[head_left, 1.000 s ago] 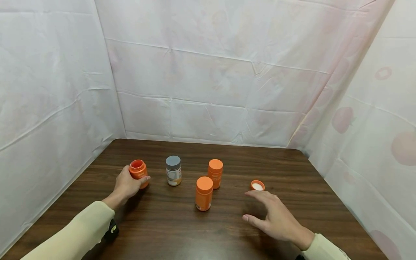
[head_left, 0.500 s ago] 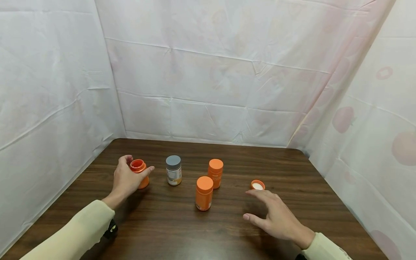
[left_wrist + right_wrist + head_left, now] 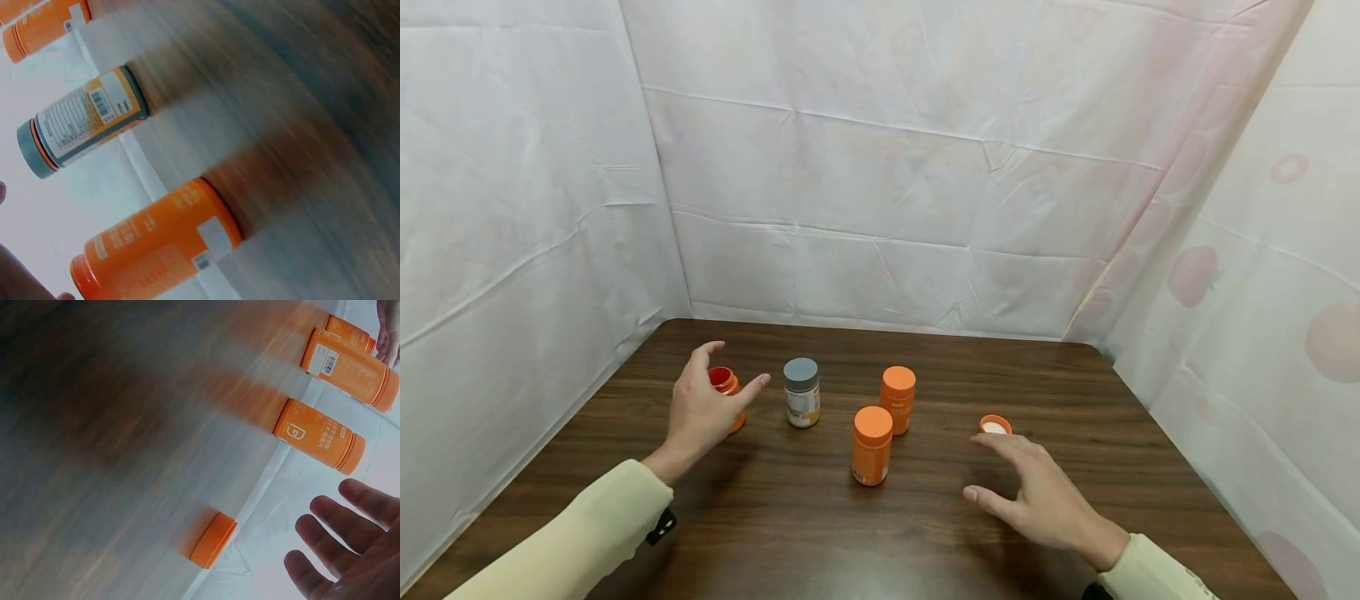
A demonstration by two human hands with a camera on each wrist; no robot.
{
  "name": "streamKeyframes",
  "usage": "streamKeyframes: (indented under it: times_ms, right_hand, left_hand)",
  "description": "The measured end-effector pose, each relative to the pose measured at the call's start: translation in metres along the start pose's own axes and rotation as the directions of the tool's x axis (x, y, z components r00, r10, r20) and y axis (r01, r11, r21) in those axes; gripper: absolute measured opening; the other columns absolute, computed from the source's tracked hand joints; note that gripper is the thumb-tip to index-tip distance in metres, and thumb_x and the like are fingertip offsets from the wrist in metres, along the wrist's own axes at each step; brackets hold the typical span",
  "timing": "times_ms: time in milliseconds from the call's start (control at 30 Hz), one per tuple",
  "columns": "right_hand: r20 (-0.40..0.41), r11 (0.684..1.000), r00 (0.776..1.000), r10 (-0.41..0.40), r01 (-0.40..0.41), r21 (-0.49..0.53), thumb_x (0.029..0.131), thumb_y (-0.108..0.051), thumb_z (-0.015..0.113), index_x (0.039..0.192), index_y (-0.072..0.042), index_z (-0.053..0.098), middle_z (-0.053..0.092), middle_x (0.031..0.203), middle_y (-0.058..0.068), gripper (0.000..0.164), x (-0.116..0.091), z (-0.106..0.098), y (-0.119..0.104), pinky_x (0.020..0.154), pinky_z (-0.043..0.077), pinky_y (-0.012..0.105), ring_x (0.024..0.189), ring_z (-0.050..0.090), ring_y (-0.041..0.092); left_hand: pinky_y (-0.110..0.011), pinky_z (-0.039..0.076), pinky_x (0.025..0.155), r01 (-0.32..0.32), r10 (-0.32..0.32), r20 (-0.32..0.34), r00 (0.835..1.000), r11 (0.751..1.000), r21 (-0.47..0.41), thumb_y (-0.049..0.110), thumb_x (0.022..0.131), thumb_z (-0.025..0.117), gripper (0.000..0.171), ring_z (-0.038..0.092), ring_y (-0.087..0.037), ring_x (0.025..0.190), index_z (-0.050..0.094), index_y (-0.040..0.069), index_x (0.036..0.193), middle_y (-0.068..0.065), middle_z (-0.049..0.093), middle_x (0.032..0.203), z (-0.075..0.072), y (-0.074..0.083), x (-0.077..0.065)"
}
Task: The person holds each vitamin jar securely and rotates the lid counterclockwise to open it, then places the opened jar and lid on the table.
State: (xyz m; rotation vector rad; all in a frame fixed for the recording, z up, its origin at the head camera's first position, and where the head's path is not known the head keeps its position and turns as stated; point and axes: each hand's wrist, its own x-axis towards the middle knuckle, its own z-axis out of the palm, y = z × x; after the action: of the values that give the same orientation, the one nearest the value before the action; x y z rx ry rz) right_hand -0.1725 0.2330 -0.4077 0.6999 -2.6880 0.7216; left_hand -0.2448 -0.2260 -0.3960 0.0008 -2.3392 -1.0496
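My left hand (image 3: 703, 408) is spread beside an uncapped orange bottle (image 3: 727, 383) at the left of the table. Its thumb and fingers stand apart and hold nothing; the hand partly hides the bottle in the head view. In the left wrist view this orange bottle (image 3: 159, 247) stands on the table with its neck bare. My right hand (image 3: 1045, 496) hovers at the right with relaxed fingers, holding nothing. Just beyond its fingertips lies an orange cap (image 3: 995, 423), its white inside facing up. The right wrist view shows the cap (image 3: 214, 540) apart from the fingers.
A grey-capped bottle (image 3: 802, 396) stands just right of the left hand. Two capped orange bottles, one nearer (image 3: 871, 450) and one behind (image 3: 898, 396), stand mid-table. White sheeting (image 3: 880, 208) surrounds the dark wooden table (image 3: 820, 542) at the back and sides.
My left hand has let go of the uncapped orange bottle, its fingers spreading and lifting slightly up and right. The bottle stays in place. My right hand has hardly moved.
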Motion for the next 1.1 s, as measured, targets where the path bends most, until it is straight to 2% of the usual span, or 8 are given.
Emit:
streamKeyframes:
  times_ms: [233,333,467,533,600,700,867,1100]
  right_hand:
    - [0.006,1.0,1.0,0.012,-0.012,0.018,0.088,-0.056,0.076,0.14,-0.025,0.06,0.06,0.138,-0.01,0.063,0.0,-0.001,0.0,0.1,0.044,0.057,0.13,0.054,0.024]
    - [0.002,1.0,1.0,0.012,-0.012,0.021,0.088,-0.056,0.076,0.14,-0.026,0.059,0.06,0.138,-0.011,0.063,-0.001,-0.002,0.0,0.099,0.044,0.056,0.13,0.053,0.023]
    - [-0.004,1.0,1.0,0.004,-0.004,0.022,0.088,-0.056,0.076,0.14,-0.026,0.059,0.06,0.138,-0.012,0.063,-0.001,-0.002,0.001,0.099,0.044,0.056,0.13,0.053,0.023]
    - [-0.007,1.0,1.0,-0.003,0.003,0.022,0.087,-0.057,0.077,0.141,-0.027,0.059,0.059,0.138,-0.013,0.064,-0.001,-0.002,0.001,0.099,0.044,0.056,0.13,0.054,0.022]
    - [-0.009,1.0,1.0,-0.013,0.013,0.023,0.087,-0.056,0.077,0.141,-0.028,0.058,0.059,0.139,-0.013,0.064,-0.001,-0.002,0.001,0.1,0.044,0.057,0.13,0.053,0.022]
    - [-0.013,0.999,0.999,-0.037,0.037,0.026,0.087,-0.054,0.078,0.142,-0.029,0.057,0.059,0.14,-0.013,0.065,-0.002,-0.002,0.001,0.101,0.043,0.057,0.131,0.053,0.022]
    - [-0.024,0.994,0.994,-0.105,0.105,0.021,0.087,-0.052,0.078,0.144,-0.03,0.055,0.06,0.141,-0.009,0.065,-0.003,-0.002,-0.001,0.102,0.042,0.057,0.131,0.053,0.021]
    - [0.003,0.974,0.974,-0.225,0.225,0.006,0.088,-0.042,0.081,0.15,-0.027,0.049,0.054,0.147,-0.005,0.072,-0.004,-0.004,-0.003,0.102,0.039,0.057,0.133,0.052,0.023]
  left_hand:
    - [-0.059,0.047,0.096,-0.125,0.125,-0.024,0.992,0.992,-0.016,0.043,0.082,0.086,0.082,0.057,-0.038,0.117,0.049,0.007,0.147,-0.018,0.054,0.144,0.003,0.009,-0.003]
    - [-0.047,0.049,0.083,-0.172,0.171,-0.037,0.985,0.985,-0.022,0.04,0.081,0.088,0.08,0.058,-0.032,0.095,0.052,0.009,0.145,-0.015,0.061,0.132,0.006,0.014,-0.004]
    - [-0.035,0.04,0.067,-0.207,0.205,-0.048,0.978,0.978,-0.035,0.039,0.079,0.09,0.078,0.048,-0.023,0.074,0.055,0.01,0.143,-0.009,0.065,0.118,0.011,0.02,-0.005]
    - [-0.036,0.043,0.073,-0.215,0.213,-0.04,0.976,0.975,-0.056,0.038,0.077,0.091,0.079,0.056,-0.023,0.082,0.055,0.01,0.142,-0.009,0.065,0.12,0.014,0.023,-0.006]
    - [-0.043,0.046,0.088,-0.215,0.214,-0.021,0.977,0.972,-0.09,0.038,0.076,0.092,0.081,0.06,-0.027,0.104,0.055,0.009,0.142,-0.009,0.062,0.135,0.017,0.025,-0.006]
    - [-0.056,0.042,0.103,-0.201,0.206,0.029,0.978,0.971,-0.128,0.038,0.077,0.092,0.084,0.054,-0.032,0.129,0.052,0.006,0.143,-0.012,0.059,0.14,0.022,0.028,-0.008]
    - [-0.058,0.041,0.106,-0.159,0.174,0.095,0.98,0.976,-0.146,0.04,0.079,0.09,0.086,0.052,-0.034,0.131,0.049,0.005,0.146,-0.015,0.057,0.142,0.028,0.032,-0.01]
    - [-0.059,0.041,0.106,-0.121,0.142,0.126,0.982,0.979,-0.162,0.04,0.079,0.09,0.088,0.052,-0.036,0.131,0.048,0.004,0.146,-0.017,0.056,0.142,0.037,0.032,-0.011]
